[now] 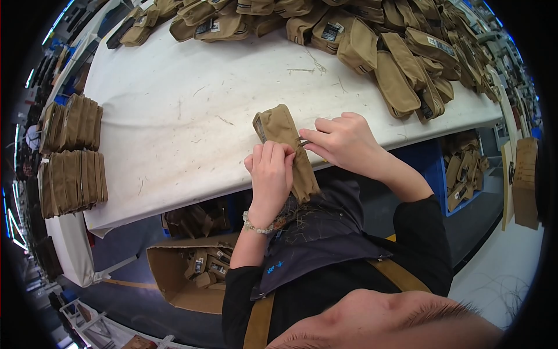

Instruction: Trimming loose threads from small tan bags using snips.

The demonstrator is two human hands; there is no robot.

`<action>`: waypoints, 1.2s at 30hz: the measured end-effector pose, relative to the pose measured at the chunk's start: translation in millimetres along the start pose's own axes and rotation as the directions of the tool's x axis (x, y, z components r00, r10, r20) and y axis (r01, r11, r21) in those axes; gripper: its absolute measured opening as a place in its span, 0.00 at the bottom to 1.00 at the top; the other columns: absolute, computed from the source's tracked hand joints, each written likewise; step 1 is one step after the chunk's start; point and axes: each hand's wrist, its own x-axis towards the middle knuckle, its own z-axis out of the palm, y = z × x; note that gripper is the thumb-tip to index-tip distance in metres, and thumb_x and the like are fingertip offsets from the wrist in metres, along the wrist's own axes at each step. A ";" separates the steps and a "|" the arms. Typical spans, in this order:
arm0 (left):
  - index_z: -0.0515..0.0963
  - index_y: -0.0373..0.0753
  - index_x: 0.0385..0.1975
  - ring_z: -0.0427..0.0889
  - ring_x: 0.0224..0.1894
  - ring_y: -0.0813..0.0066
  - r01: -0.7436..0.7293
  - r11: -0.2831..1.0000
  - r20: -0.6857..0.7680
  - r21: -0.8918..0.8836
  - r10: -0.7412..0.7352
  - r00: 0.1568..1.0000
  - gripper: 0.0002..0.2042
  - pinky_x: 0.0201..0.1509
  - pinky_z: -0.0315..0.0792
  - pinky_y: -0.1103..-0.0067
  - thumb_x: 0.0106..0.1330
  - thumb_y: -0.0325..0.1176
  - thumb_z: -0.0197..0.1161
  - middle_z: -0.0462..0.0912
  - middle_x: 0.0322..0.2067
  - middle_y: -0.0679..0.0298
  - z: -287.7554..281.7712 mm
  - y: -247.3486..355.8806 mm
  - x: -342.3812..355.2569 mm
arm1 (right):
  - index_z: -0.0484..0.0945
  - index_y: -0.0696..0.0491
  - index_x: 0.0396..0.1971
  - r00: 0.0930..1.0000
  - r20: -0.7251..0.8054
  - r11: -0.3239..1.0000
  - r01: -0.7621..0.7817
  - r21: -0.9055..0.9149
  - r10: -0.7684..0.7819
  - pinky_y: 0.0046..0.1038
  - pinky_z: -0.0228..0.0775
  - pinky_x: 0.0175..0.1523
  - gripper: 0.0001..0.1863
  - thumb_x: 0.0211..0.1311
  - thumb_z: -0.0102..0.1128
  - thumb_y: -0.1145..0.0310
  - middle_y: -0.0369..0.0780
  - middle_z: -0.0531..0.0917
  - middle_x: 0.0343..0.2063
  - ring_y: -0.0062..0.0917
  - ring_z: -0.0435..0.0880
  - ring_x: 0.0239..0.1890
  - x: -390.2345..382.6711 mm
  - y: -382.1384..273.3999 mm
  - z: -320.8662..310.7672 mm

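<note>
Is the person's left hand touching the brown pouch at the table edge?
Touching. The head view shows the left hand with its fingers pressed on the brown pouch, no gap visible.

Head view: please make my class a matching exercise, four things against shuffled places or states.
Things
1. Handled pouch
2. Beaded bracelet
3. Open cardboard box
4. Table

Places or states
A. Around the left wrist
B. Bears heaped pouches along its far edge
C. Touched by fingers of the left hand
D. Below table height, on the person's left

Pairs: 1-C, 2-A, 3-D, 4-B
</note>
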 end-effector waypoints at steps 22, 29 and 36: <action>0.74 0.42 0.30 0.70 0.38 0.67 0.002 0.999 0.002 -0.034 -0.002 1.000 0.05 0.44 0.55 0.71 0.58 0.26 0.62 0.74 0.30 0.67 -4.3 -2.2 7.9 | 0.83 0.44 0.30 0.983 -0.102 0.983 -0.138 0.124 0.151 0.25 0.60 0.24 0.10 0.52 0.68 0.56 0.30 0.75 0.19 0.25 0.73 0.16 -16.0 10.7 4.8; 0.73 0.40 0.33 0.70 0.37 0.69 0.078 0.978 0.126 -0.195 -0.054 0.991 0.03 0.48 0.55 0.73 0.62 0.26 0.61 0.74 0.31 0.69 -7.8 -19.6 17.9 | 0.83 0.49 0.40 0.831 0.122 0.515 -0.444 0.734 0.542 0.21 0.62 0.26 0.16 0.50 0.71 0.64 0.31 0.72 0.19 0.16 0.72 0.21 -19.5 4.4 28.9; 0.72 0.38 0.35 0.70 0.38 0.73 0.230 0.839 0.250 -0.494 -0.116 0.961 0.03 0.53 0.54 0.76 0.67 0.28 0.56 0.71 0.31 0.65 -13.6 -51.9 12.2 | 0.79 0.49 0.53 0.919 0.035 0.449 -0.225 0.865 0.392 0.25 0.69 0.54 0.27 0.49 0.71 0.72 0.37 0.74 0.51 0.25 0.76 0.49 3.9 26.8 79.1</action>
